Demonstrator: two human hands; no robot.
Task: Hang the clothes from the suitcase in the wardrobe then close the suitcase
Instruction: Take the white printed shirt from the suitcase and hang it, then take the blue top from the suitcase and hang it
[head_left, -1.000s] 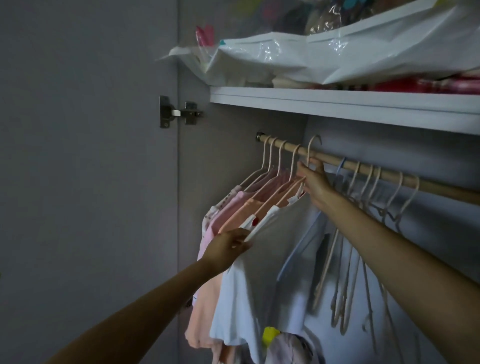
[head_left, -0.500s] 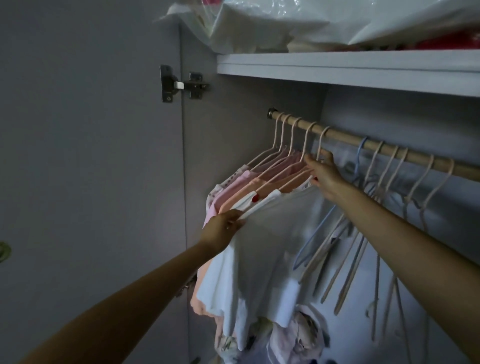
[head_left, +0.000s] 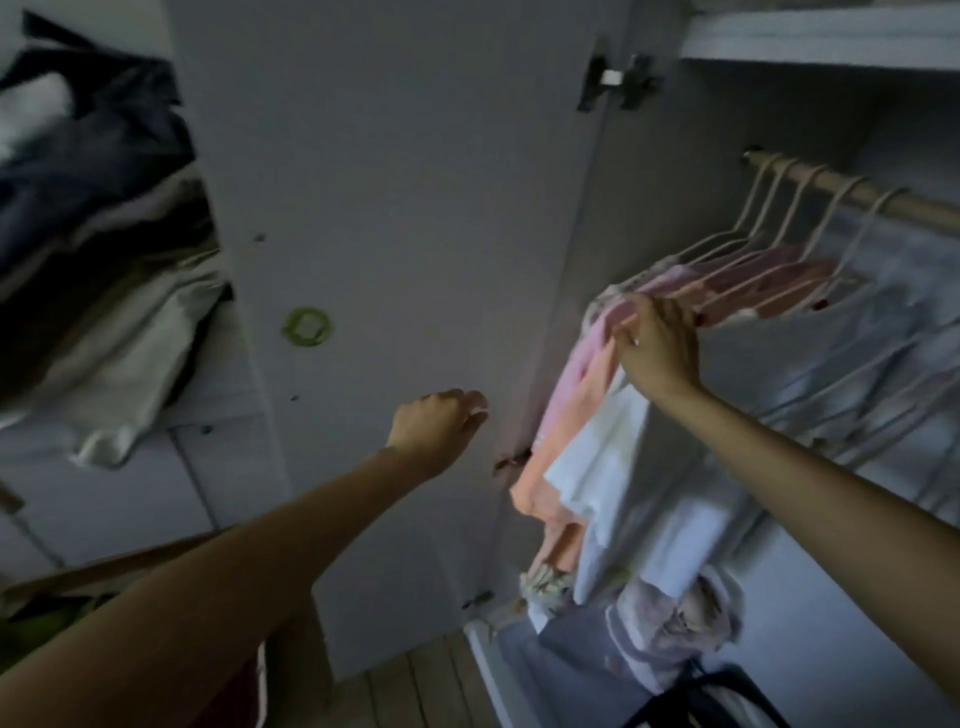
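Note:
Several pink and peach tops (head_left: 582, 374) and a white shirt (head_left: 623, 467) hang on pale hangers (head_left: 810, 208) from the wooden rail (head_left: 883, 200) inside the wardrobe. My right hand (head_left: 654, 343) rests on the shoulders of these hung clothes at their left end, fingers laid over the pink fabric. My left hand (head_left: 441, 421) hovers in front of the open wardrobe door (head_left: 415, 208), fingers loosely curled and holding nothing. The suitcase is out of view.
A hinge (head_left: 618, 78) and a green ring sticker (head_left: 307, 326) mark the door. Piled dark and pale clothes (head_left: 93, 208) sit at the left. A white shelf (head_left: 831, 47) runs above the rail. Bundled garments (head_left: 675, 623) lie on the wardrobe floor, beside wooden flooring (head_left: 415, 686).
My left hand let go of the white shirt and moved left toward the door. My right hand left the hanger hook and dropped to the clothes' shoulders. The view swung left and down.

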